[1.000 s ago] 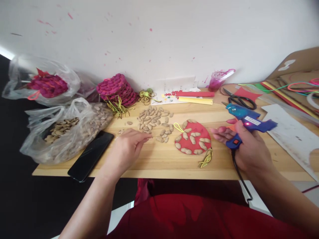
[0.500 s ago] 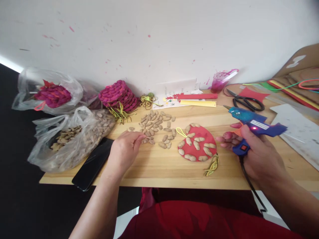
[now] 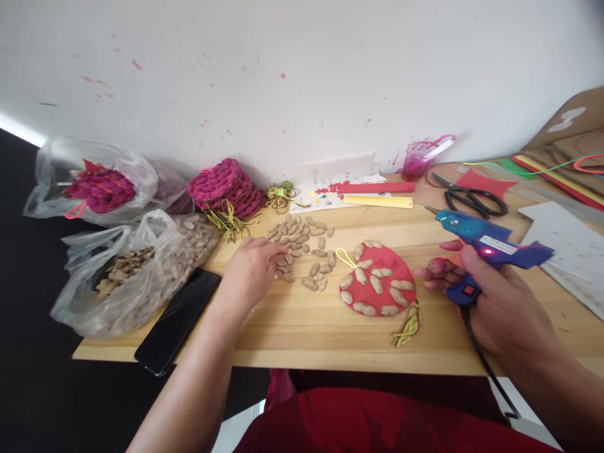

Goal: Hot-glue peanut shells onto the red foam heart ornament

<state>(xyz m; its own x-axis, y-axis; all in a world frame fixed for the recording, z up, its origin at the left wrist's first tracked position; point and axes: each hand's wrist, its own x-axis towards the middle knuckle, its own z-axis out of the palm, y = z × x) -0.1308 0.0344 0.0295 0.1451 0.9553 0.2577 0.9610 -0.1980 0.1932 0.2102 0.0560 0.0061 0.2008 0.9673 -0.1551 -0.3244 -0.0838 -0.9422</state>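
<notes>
My right hand (image 3: 495, 289) is wrapped round a blue hot glue gun (image 3: 491, 236), its nozzle pointing left and a red light glowing on its side. My left hand (image 3: 252, 270) reaches over the near left edge of the peanut pile (image 3: 295, 236), fingers pinched together; whether a peanut is between them is hidden. Between the hands lies a red disc (image 3: 387, 286) with several peanuts (image 3: 376, 284) on it. A yellow loop (image 3: 346, 257) sticks out at its upper left, and a green-and-yellow tassel (image 3: 406, 326) at its lower right.
A plastic bag of peanuts (image 3: 136, 270) and a black phone (image 3: 177, 321) lie at left. Stacked purple peanut discs (image 3: 226, 185) stand behind. Red and yellow paper strips (image 3: 377, 200), a stained cup (image 3: 418, 160) and black-handled scissors (image 3: 476, 200) are along the back. A cord (image 3: 491, 371) hangs from the gun.
My left hand has moved slightly right, further over the peanut pile, its fingers still pinched. My right hand keeps hold of the glue gun. The whole view has shifted a little.
</notes>
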